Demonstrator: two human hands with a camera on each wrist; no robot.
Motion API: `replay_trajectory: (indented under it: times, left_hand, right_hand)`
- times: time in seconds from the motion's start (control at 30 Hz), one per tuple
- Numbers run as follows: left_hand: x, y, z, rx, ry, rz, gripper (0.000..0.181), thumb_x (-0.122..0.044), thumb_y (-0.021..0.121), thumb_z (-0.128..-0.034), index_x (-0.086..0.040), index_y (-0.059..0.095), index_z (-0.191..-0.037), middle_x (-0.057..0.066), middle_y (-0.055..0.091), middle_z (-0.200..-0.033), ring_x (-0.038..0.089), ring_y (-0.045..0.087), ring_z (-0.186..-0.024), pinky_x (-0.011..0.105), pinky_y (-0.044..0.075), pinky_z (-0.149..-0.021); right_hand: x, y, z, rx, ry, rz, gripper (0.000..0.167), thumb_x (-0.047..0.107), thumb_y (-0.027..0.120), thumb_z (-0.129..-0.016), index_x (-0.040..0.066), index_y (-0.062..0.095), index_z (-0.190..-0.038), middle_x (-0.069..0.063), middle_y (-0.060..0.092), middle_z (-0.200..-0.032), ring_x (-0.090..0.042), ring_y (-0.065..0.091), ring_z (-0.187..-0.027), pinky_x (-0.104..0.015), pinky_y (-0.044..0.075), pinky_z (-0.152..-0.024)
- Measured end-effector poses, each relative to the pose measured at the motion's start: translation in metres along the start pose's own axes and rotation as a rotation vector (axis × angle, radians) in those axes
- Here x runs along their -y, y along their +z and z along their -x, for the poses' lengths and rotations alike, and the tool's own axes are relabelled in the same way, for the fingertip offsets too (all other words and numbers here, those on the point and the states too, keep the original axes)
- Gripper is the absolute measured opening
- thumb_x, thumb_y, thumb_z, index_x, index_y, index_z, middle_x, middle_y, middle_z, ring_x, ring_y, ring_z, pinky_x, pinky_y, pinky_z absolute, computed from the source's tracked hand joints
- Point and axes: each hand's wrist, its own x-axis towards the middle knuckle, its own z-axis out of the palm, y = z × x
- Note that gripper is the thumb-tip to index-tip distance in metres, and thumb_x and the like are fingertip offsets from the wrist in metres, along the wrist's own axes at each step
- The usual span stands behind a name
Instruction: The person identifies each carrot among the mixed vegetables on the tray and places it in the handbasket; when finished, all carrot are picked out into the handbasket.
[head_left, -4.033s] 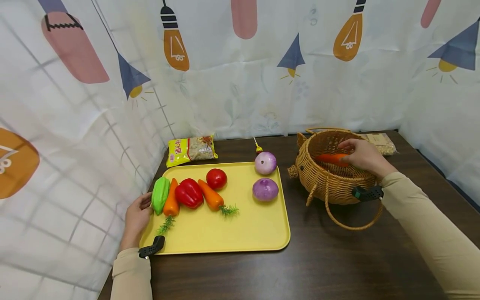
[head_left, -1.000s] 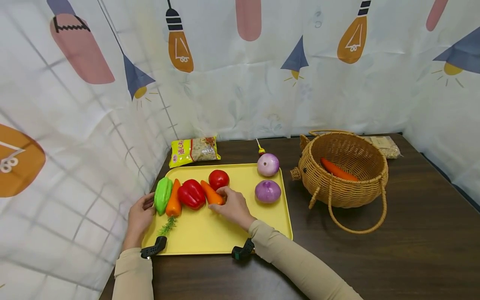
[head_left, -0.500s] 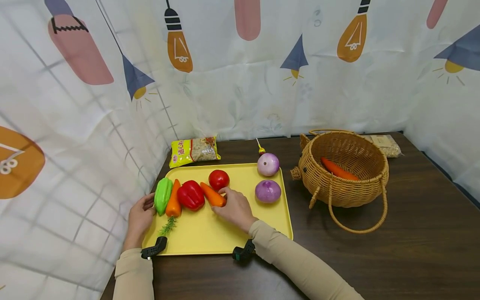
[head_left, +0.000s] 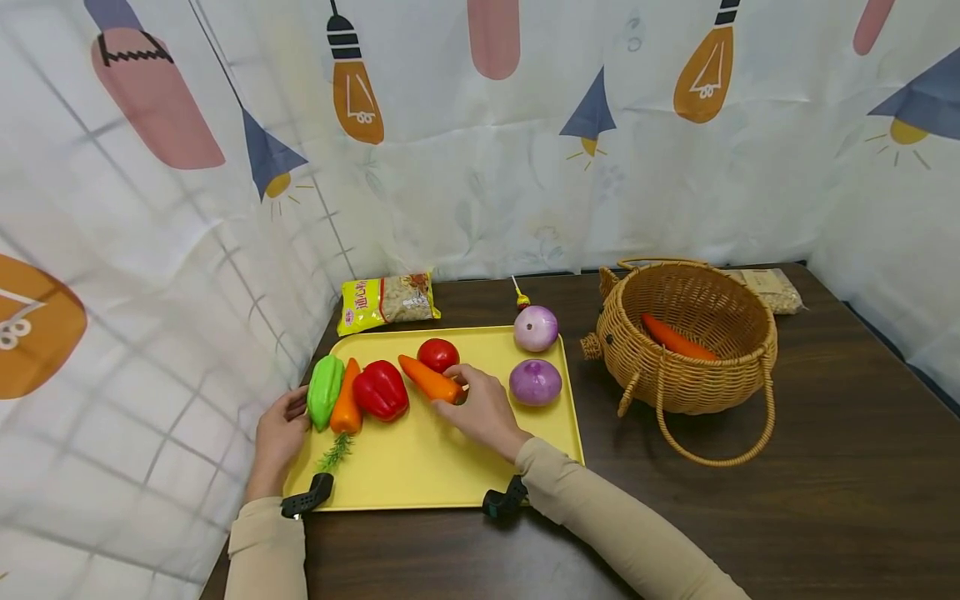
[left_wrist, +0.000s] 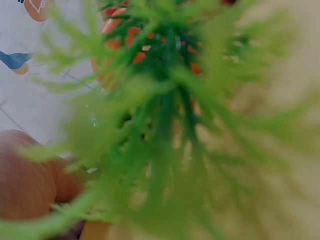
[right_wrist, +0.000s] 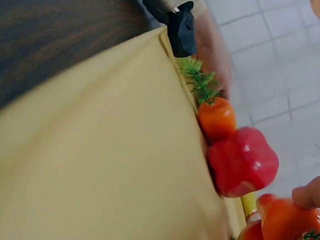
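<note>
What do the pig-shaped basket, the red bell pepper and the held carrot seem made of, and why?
Pig-shaped basket: probably wicker, satin, with woven strands showing. Red bell pepper: glossy, perhaps plastic or foam, given its bright highlights, though possibly real. Held carrot: smooth, evenly orange; perhaps the same, uncertain.

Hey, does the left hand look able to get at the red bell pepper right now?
Probably not straight across: the ridged green item and the leftmost carrot lie side by side between the left hand and the red bell pepper. Reaching over them might work.
</note>
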Motion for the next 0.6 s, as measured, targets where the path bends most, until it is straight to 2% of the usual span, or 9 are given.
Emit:
replay_trajectory:
  times: [0.33, 0.47, 0.6]
  left_hand:
    - [0.002, 0.001, -0.002, -0.005, 0.007, -0.007, 0.053, 0.003, 0.041, -0.0965, -0.002, 0.039, -0.149, 0.025, 0.046, -0.143, 0.04, 0.043, -0.13, 0.052, 0.037, -0.106]
    - [0.003, 0.001, -0.002, -0.011, 0.003, 0.005, 0.053, 0.003, 0.041, -0.0962, -0.002, 0.039, -0.149, 0.025, 0.046, -0.143, 0.04, 0.043, -0.13, 0.052, 0.038, -0.106]
    - [0.003, 0.0, -0.002, -0.009, 0.001, 0.005, 0.053, 0.003, 0.04, -0.0963, -0.002, 0.039, -0.149, 0.025, 0.045, -0.143, 0.04, 0.043, -0.131, 0.052, 0.037, -0.106]
  right_hand:
    - [-0.005, -0.015, -0.001, -0.072, -0.093, -0.089, 0.043, 0.024, 0.079, -0.081, 0.012, 0.065, -0.119, -0.001, 0.067, -0.108, -0.013, 0.058, -0.082, -0.023, 0.051, -0.072]
    - [-0.004, -0.029, -0.004, -0.114, -0.129, -0.181, 0.04, 0.02, 0.079, -0.081, 0.012, 0.067, -0.119, -0.002, 0.068, -0.107, -0.014, 0.06, -0.084, -0.025, 0.054, -0.073]
    - [0.0, -0.047, -0.009, -0.144, -0.129, -0.246, 0.038, 0.017, 0.078, -0.083, 0.012, 0.068, -0.119, -0.002, 0.067, -0.108, -0.017, 0.061, -0.091, -0.029, 0.055, -0.077]
